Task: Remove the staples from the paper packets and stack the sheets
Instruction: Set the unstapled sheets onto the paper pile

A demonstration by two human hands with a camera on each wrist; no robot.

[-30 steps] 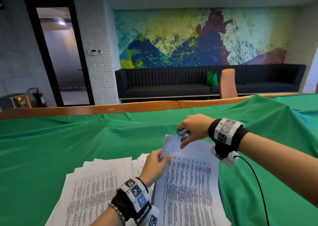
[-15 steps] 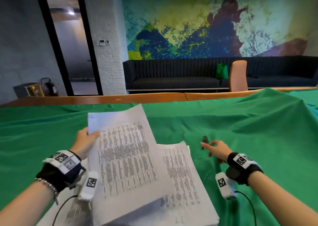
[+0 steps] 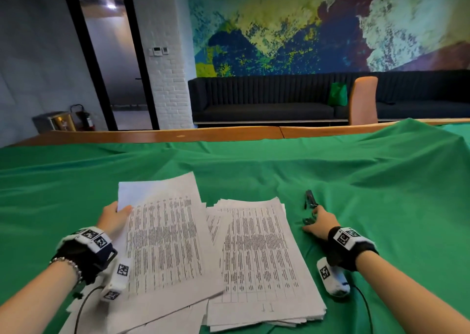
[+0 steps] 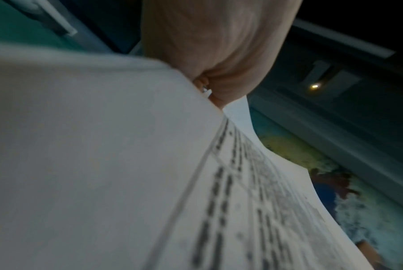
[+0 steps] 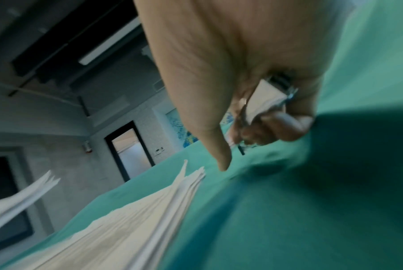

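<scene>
Left hand (image 3: pixel 112 218) holds the printed paper packet (image 3: pixel 162 244) by its left edge, thumb on top, grip pinching the sheets; the packet is lifted at a tilt just left of the stack of sheets (image 3: pixel 259 260), its right edge overlapping the stack. The stack lies flat on the green-clothed counter (image 3: pixel 381 206). Right hand (image 3: pixel 318 223) is down on the cloth just right of the stack, fingers curled round a metal staple remover (image 5: pixel 268 102), thumb pointing down at the cloth. A second dark tool (image 3: pixel 310 199) lies just beyond that hand; too small to identify.
</scene>
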